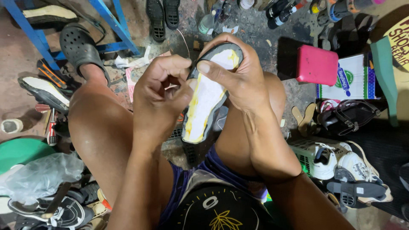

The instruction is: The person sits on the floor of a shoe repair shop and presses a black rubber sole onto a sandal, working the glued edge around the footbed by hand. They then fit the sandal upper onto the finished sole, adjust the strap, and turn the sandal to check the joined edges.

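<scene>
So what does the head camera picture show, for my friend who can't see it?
Two bare hands hold a black shoe sole with a white, yellow-edged inner face above the person's knees: the right hand grips its top end, the left hand pinches its edge. Shoes, tools and a pink plastic box lie around on the floor.

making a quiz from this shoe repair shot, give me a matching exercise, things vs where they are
Things:
1. shoe sole
2. pink box
3. white sneakers
4. clear plastic bag

Places:
A. floor, lower left
B. between left hand and right hand
C. floor, upper right
D. floor, lower right

Pairs: 1-B, 2-C, 3-D, 4-A
</scene>
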Demonstrator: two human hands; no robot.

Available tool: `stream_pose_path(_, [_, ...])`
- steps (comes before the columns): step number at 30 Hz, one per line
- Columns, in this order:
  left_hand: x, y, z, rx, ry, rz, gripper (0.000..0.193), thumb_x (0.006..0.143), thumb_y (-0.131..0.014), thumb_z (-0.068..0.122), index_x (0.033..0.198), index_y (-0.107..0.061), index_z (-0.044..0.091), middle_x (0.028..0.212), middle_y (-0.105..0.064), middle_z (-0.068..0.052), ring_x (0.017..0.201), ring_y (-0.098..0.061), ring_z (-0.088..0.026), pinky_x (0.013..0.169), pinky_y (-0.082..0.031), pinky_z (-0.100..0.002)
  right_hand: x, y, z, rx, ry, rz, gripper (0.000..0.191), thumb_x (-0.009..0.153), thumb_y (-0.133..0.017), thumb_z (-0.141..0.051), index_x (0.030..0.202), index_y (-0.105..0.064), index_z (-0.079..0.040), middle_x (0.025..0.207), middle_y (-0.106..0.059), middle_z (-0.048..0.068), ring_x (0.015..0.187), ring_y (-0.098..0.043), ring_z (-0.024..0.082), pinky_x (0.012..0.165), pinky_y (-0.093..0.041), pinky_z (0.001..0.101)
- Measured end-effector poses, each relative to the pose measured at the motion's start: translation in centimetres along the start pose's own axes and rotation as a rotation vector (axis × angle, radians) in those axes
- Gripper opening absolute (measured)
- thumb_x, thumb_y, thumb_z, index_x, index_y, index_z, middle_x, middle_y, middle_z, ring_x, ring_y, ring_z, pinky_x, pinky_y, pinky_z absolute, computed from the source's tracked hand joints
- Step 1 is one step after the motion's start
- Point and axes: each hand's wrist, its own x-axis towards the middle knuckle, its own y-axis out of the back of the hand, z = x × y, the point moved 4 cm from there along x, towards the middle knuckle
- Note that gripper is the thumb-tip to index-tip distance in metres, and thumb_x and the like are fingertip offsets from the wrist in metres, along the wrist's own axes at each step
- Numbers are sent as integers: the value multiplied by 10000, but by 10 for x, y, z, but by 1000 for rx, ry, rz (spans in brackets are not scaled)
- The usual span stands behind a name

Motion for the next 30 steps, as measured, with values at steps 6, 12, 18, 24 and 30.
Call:
stream_pose_path(6, [0, -1, -5, -41, 73, -9, 163, 1000, -724, 0, 1150, -667, 33, 900, -577, 72, 769, -465, 7, 676, -364, -163, -2, 0, 4, -42, 63, -80, 211, 1098, -681, -226, 1112, -619, -25, 958, -589, -10, 867, -530, 52, 781, -421, 209])
stream_pose_path(12, [5, -4, -4, 40, 115, 4, 116, 956, -721, -2, 1045, -655, 33, 864, -594, 80, 736, -489, 9, 645, -394, -166, -1, 1, 11, -145, 37, -15, 471, 1154, -465, -486, 1054, -617, -51, 845, -559, -15, 764, -485, 47, 730, -393, 234])
stream_pose_path(18, [4, -6, 2, -71, 112, -38, 112, 976, -671, 18, 1082, -652, 48, 904, -573, 87, 778, -480, 5, 667, -377, -168, -2, 1, 6, 13, 44, -98, 520, 1129, -413, -527, 1027, -593, -51, 919, -554, -23, 838, -509, 71, 747, -417, 254])
stream_pose_path(24, [4, -13, 0, 24, 22, -23, 74, 1030, -704, 25, 980, -650, 32, 908, -622, 48, 801, -529, -25, 714, -443, -198, -4, 5, -1, -286, 130, -121, 372, 1158, -568, -358, 953, -549, -48, 925, -502, -38, 839, -479, 48, 802, -428, 250])
stream_pose_path(30, [9, -29, -6, -183, 171, 32, 151, 1031, -525, 161, 1053, -649, 77, 879, -644, 39, 796, -597, -42, 672, -488, -208, 0, 35, -1, 140, 19, 86, 266, 1095, -636, -274, 911, -577, -91, 816, -563, -54, 733, -475, 31, 656, -384, 233])
